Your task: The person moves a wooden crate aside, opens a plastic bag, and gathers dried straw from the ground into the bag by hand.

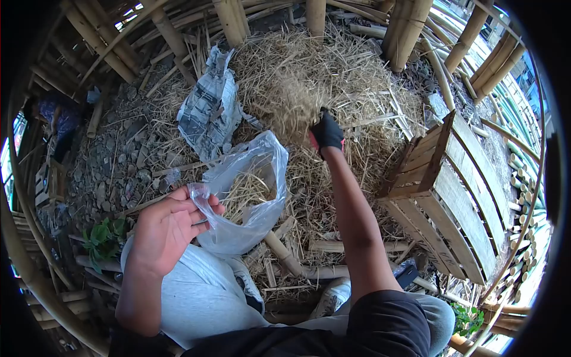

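My left hand (169,223), bare, pinches the rim of a clear plastic bag (262,220) between its thumb and fingers. The bag's mouth faces up, and pale straw-like shavings (247,190) lie inside it. Out in front, my right hand (326,132) wears a black glove with some red on it. It is closed around a tuft of dry shavings (294,110), smeared by motion, above the large heap of shavings (351,71) on the ground. The glove hides most of its grip.
A crumpled newspaper sheet (208,107) lies left of the heap. A slatted wooden crate (446,196) stands tilted at the right. Bamboo posts (407,30) rise at the back. Gravel (128,154) covers the left ground, and another person (56,116) is at the far left.
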The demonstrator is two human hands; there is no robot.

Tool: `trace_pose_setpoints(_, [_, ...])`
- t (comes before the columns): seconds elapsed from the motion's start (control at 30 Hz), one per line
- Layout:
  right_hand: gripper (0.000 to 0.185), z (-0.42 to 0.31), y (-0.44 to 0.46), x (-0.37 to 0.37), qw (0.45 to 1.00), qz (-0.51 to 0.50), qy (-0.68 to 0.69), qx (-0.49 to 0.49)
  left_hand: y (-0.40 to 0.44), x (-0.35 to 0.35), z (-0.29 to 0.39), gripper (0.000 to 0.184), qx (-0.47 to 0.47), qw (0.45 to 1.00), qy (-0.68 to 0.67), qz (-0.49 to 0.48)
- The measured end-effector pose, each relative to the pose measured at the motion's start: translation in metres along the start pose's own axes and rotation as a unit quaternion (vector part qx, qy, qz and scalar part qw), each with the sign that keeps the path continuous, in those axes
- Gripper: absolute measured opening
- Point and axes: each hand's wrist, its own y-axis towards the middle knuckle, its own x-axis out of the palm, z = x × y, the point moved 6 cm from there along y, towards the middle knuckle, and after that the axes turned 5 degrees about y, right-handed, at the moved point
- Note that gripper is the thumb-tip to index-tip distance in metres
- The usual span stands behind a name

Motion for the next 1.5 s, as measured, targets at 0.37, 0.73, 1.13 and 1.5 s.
trace_pose_setpoints(0.37, [0.037,-0.094,0.056,-0.206,0.944,0.297,0.073,-0.126,0.0,0.006,0.0,0.039,-0.009,1.0,-0.007,-0.007])
trace_pose_setpoints(0.73, [0.033,-0.077,0.119,-0.257,0.839,0.344,0.338,-0.251,0.0,0.009,0.001,0.038,-0.009,1.0,0.006,0.009])
trace_pose_setpoints(1.13, [0.02,-0.118,0.06,-0.287,0.733,0.08,0.626,-0.253,0.015,-0.002,-0.005,0.036,0.012,1.0,-0.008,0.023])
trace_pose_setpoints(1.5, [0.028,-0.014,0.031,-0.085,0.751,0.062,0.647,-0.118,0.021,-0.005,-0.002,0.036,0.012,0.999,0.0,0.049])
